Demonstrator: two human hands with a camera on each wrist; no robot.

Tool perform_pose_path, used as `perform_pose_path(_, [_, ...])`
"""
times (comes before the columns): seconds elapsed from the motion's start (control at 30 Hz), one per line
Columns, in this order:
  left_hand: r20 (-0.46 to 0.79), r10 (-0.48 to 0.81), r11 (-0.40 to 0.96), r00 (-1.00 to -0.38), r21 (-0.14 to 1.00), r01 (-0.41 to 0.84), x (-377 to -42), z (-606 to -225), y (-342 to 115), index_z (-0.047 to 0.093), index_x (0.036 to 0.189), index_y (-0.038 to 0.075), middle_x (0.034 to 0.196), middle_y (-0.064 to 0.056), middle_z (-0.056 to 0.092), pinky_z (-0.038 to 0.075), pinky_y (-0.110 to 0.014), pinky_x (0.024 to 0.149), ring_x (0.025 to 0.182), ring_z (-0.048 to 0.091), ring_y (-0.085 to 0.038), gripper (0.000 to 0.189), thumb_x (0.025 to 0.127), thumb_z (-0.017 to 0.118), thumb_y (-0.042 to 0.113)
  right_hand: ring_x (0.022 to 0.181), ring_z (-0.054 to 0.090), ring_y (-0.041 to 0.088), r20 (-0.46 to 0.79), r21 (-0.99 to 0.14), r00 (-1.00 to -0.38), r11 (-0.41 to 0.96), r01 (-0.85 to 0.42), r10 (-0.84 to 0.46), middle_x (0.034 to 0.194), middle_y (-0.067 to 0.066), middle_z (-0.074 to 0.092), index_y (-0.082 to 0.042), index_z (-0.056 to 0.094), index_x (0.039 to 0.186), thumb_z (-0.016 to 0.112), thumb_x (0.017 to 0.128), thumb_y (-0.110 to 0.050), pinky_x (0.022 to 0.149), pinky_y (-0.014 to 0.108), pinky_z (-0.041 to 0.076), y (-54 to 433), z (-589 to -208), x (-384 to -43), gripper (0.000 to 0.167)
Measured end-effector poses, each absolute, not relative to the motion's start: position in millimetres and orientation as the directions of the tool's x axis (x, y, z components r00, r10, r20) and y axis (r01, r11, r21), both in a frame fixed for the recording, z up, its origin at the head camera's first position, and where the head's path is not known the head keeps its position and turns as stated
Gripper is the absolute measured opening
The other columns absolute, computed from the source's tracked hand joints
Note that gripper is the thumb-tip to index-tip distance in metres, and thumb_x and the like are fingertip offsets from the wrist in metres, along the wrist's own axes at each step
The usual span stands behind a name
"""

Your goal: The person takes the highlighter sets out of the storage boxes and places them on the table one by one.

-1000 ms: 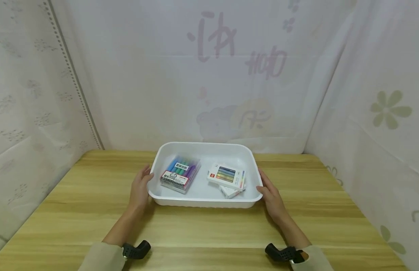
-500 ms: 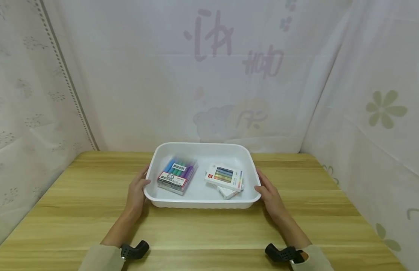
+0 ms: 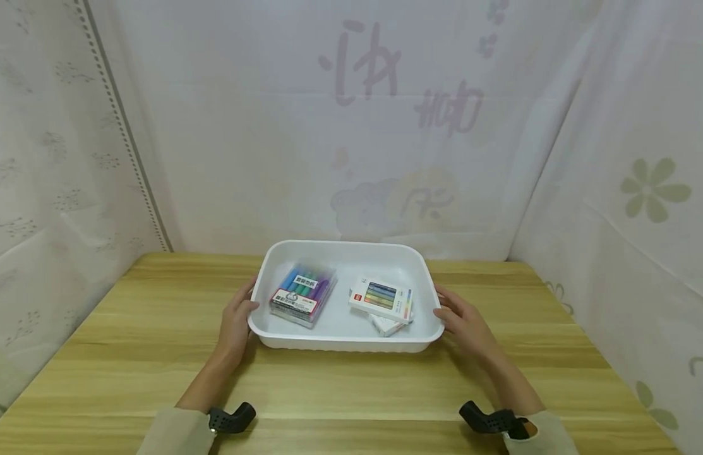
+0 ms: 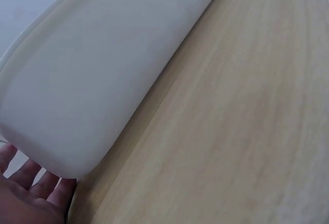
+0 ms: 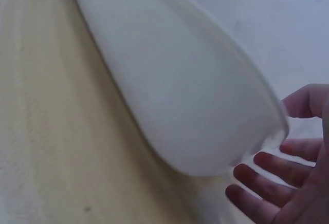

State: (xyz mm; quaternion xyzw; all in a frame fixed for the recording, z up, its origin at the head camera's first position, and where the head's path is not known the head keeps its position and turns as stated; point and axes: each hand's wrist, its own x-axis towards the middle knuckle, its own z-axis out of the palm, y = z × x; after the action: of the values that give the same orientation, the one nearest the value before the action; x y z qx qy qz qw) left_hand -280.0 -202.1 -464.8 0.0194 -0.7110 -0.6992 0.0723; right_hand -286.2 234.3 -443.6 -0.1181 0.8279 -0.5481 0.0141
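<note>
A white plastic tray point(image 3: 342, 344) sits on the wooden table. Inside it, on the left, lies a clear case of coloured markers point(image 3: 304, 294). To the right, a white box with a window showing coloured sticks point(image 3: 381, 299) overlaps a second white box point(image 3: 386, 326). My left hand point(image 3: 235, 325) holds the tray's left side, thumb at the rim and fingers against the outer wall. At the right end, my right hand point(image 3: 467, 325) has its fingers spread and fairly straight, the thumb at the rim. In the right wrist view, its fingertips point(image 5: 244, 172) are right beside the tray wall.
The wooden table point(image 3: 351, 392) extends around the tray on all sides. Patterned pale curtains point(image 3: 271, 126) hang behind it and at both sides. A black wrist camera mount point(image 3: 232, 418) sits on each wrist.
My right hand has loosened and its wrist has shifted slightly outward to the right. The tray and its contents look unmoved on the table; the head view has shifted a little.
</note>
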Motion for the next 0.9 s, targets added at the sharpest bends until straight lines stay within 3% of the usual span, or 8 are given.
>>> perform_pose_path(0.3, [0.073,-0.139,0.045,-0.988,0.997,0.067,-279.9,-464.2,-201.2,0.038,0.157,0.016,0.162,-0.015,0.039,0.045,-0.007,0.084,0.144,0.042,-0.032,0.06,0.098,0.036,0.009,0.14,0.046,0.042,0.024,-0.865,-0.983,0.489,-0.112,-0.184,0.155,0.025,0.043,-0.002,0.039,0.153,0.048,0.105,-0.037,0.106,0.051,0.049,231.7,-415.6,-288.6,0.06])
perform_pose_path(0.6, [0.075,-0.153,0.076,-0.985,0.995,0.064,-280.6,-466.9,-202.3,0.038,0.157,0.017,0.162,-0.014,0.039,0.045,-0.007,0.085,0.145,0.042,-0.033,0.061,0.097,0.038,0.012,0.131,0.055,0.044,-0.008,-0.802,-0.992,0.593,-0.067,-0.122,0.147,0.03,0.051,-0.002,0.035,0.155,0.054,0.102,-0.04,0.096,0.045,0.056,224.3,-411.5,-293.1,0.068])
perform_pose_path(0.9, [0.102,-0.154,0.076,-0.983,0.993,0.091,-281.7,-467.9,-201.7,0.042,0.155,0.016,0.16,-0.015,0.042,0.046,-0.01,0.085,0.141,0.046,-0.032,0.06,0.095,0.04,0.009,0.134,0.049,0.049,0.107,-0.599,-0.986,0.783,-0.17,-0.132,0.15,0.027,0.049,-0.003,0.048,0.147,0.061,0.097,-0.043,0.102,0.062,0.048,209.8,-408.4,-300.6,0.064])
